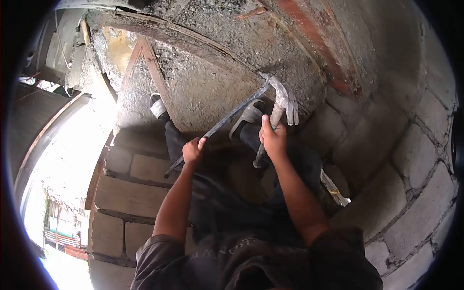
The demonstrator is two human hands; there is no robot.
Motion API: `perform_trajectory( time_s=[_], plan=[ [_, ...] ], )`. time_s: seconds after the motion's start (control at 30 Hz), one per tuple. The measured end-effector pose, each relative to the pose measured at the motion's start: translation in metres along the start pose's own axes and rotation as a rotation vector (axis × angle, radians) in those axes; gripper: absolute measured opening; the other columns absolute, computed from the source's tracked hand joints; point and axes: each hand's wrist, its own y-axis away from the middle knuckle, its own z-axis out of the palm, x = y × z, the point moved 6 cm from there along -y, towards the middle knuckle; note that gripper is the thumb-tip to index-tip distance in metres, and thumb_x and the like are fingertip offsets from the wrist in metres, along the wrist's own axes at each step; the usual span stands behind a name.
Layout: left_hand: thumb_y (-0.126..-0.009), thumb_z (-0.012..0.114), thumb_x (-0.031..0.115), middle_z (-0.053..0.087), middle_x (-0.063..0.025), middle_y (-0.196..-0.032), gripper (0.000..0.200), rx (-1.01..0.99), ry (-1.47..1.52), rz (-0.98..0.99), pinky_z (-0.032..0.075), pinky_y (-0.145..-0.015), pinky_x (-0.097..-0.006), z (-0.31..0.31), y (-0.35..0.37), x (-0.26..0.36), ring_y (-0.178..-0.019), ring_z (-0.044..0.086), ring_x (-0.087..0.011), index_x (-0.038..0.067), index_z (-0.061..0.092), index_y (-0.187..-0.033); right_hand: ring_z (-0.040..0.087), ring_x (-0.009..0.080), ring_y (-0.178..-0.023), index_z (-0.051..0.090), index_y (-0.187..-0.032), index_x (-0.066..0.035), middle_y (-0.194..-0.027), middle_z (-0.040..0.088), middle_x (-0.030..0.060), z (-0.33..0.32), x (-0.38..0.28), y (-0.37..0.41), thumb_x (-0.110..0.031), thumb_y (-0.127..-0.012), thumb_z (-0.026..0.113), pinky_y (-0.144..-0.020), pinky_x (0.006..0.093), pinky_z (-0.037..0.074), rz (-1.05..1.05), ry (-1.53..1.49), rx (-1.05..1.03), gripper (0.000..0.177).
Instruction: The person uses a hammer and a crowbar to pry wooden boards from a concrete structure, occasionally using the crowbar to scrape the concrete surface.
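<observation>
My left hand is wrapped round a long dark metal bar. The bar slants up to the right, and its far end meets the edge of a long wooden board. In my right hand is a claw hammer, held by its handle. The hammer's head is close beside the bar's upper end, and its claw points down to the right. Whether head and bar touch, I cannot tell.
Rough concrete with wooden strips lies ahead. Two sandalled feet show beyond my hands. Block walls curve round the right and lower left. A reddish board is at the top, and a bright opening at the left.
</observation>
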Motion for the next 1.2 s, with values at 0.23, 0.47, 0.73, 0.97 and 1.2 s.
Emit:
perform_trajectory(
  time_s=[0.23, 0.47, 0.73, 0.97, 1.2],
  plan=[
    [-0.094, 0.036, 0.064, 0.057, -0.0235, -0.066, 0.070, 0.032, 0.053, 0.018, 0.043, -0.061, -0.0524, 0.002, 0.004, 0.008, -0.069, 0.057, -0.0467, 0.002, 0.057, -0.069, 0.040, 0.0074, -0.041, 0.043, -0.066, -0.010, -0.051, 0.039, -0.0034, -0.004, 0.041, -0.014, -0.029, -0.097, 0.060, -0.039, 0.0261, 0.031, 0.049, 0.070, 0.059, 0.040],
    [-0.094, 0.036, 0.064, 0.056, -0.0234, -0.064, 0.070, 0.060, 0.067, 0.021, 0.043, -0.060, -0.0522, 0.009, 0.006, 0.007, -0.067, 0.057, -0.0468, 0.002, 0.056, -0.068, 0.038, 0.0070, -0.039, 0.047, -0.070, -0.008, -0.049, 0.037, -0.0037, 0.002, 0.030, -0.018, -0.021, -0.097, 0.059, -0.038, 0.0247, 0.031, -0.056, -0.147, 0.006, 0.033],
    [-0.096, 0.037, 0.061, 0.056, -0.0237, -0.064, 0.069, 0.057, 0.098, 0.065, 0.042, -0.059, -0.0531, 0.009, 0.004, 0.007, -0.067, 0.056, -0.0474, 0.002, 0.055, -0.067, 0.034, 0.0072, -0.038, 0.038, -0.065, -0.012, -0.051, 0.036, -0.0034, -0.015, 0.001, -0.015, -0.012, -0.097, 0.056, -0.038, 0.0262, 0.030, -0.195, -0.198, -0.028, 0.037],
    [-0.096, 0.041, 0.057, 0.057, -0.0236, -0.065, 0.064, -0.059, 0.149, 0.060, 0.042, -0.060, -0.0526, 0.002, -0.004, 0.009, -0.068, 0.057, -0.0469, 0.000, 0.058, -0.071, 0.036, 0.0084, -0.037, 0.045, -0.068, -0.011, -0.050, 0.038, -0.0033, -0.004, 0.015, -0.021, -0.016, -0.095, 0.061, -0.038, 0.0262, 0.031, 0.059, -0.157, 0.043, 0.031],
    [-0.095, 0.048, 0.053, 0.060, -0.0267, -0.079, 0.055, -0.161, 0.095, -0.091, 0.043, -0.069, -0.0519, 0.008, 0.033, -0.072, -0.080, 0.058, -0.0482, 0.000, 0.060, -0.088, 0.039, 0.0091, -0.037, 0.046, -0.070, -0.009, -0.050, 0.038, -0.0026, -0.004, 0.030, -0.029, -0.017, -0.093, 0.063, -0.037, 0.0259, 0.031, 0.094, -0.137, 0.026, 0.030]
  ],
)
